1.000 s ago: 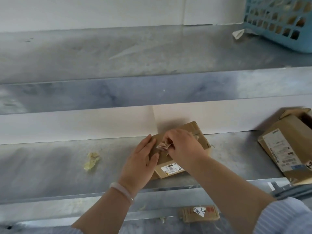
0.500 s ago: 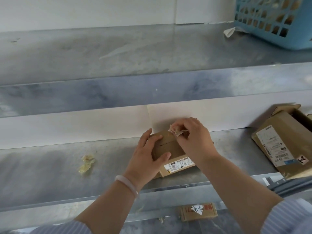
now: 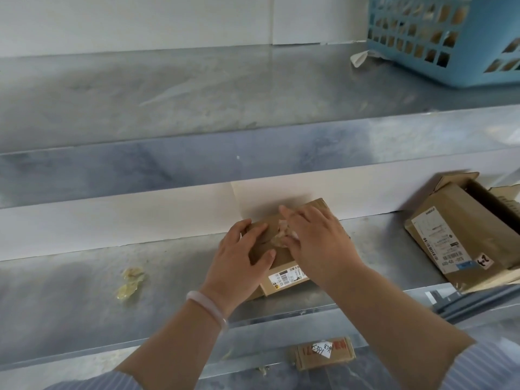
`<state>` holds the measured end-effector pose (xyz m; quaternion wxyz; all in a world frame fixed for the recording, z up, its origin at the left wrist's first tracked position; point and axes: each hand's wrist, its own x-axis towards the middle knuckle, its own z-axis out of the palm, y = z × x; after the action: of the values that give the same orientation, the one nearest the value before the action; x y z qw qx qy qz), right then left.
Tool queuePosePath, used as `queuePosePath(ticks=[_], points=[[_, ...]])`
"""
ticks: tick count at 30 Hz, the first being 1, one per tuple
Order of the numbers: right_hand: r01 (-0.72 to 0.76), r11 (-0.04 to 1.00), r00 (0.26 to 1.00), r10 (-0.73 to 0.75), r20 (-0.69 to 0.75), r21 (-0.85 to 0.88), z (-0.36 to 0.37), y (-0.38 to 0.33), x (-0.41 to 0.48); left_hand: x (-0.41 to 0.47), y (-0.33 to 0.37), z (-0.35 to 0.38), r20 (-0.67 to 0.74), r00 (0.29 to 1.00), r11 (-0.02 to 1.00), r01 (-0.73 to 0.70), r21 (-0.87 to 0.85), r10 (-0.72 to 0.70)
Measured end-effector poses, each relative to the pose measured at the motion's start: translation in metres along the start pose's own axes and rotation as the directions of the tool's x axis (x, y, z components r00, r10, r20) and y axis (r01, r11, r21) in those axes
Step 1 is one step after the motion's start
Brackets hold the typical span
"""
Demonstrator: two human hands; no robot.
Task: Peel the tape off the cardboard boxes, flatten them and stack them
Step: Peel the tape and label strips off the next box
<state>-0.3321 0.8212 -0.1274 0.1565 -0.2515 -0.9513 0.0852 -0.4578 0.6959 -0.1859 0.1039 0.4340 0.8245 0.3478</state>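
Metal shelving fills the view: upper shelf (image 3: 197,88) and middle shelf (image 3: 84,291).

Blue basket (image 3: 461,71) sits on the upper shelf, far right, cut off by the frame. Brown pieces show through its holes; can't tell what they are.

Open cardboard box (image 3: 461,220) lies tilted on the middle shelf at right, flaps open and mouth facing away. The inside is dark and its contents aren't visible. A white shipping label (image 3: 439,237) is on its upper face. More cardboard shows behind it at the frame edge.

Small cardboard box (image 3: 284,258) sits closed on the middle shelf, centre, against the white back panel, barcode label on the near side.

Left hand (image 3: 239,260) rests on the left part of the box top with fingers laid out, pressing it down, a pale bracelet (image 3: 208,305) on the wrist. Right hand (image 3: 318,243) covers the right part of the top, fingers stretched. A crumpled tape wad (image 3: 284,235) is at its thumb side, touching the box top. Can't tell whether it is pinched.

Flat cardboard piece (image 3: 323,353) with a handwritten white sticker lies on the lower level, below the hands.

Yellowish tape scrap (image 3: 130,282) lies on the middle shelf, well left of the box. Paper scrap (image 3: 358,57) lies just beside the basket.
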Motion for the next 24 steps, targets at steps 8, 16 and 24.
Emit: queuePosePath(ticks=[8,16,24], points=[[-0.133,0.989,0.991,0.133,0.002,-0.068,-0.005,0.009,0.005,0.008,0.028,0.011,0.009,0.991,0.98,-0.134,0.148,0.134],[-0.242,0.928,0.948,0.289,-0.135,0.283,-0.02,0.048,0.001,0.013,0.031,0.018,0.052,0.994,0.985,-0.102,0.141,0.095],[-0.051,0.989,0.975,0.08,-0.206,0.139,-0.016,0.055,-0.009,0.015,0.039,0.027,0.054,0.992,0.973,-0.124,0.196,0.115]])
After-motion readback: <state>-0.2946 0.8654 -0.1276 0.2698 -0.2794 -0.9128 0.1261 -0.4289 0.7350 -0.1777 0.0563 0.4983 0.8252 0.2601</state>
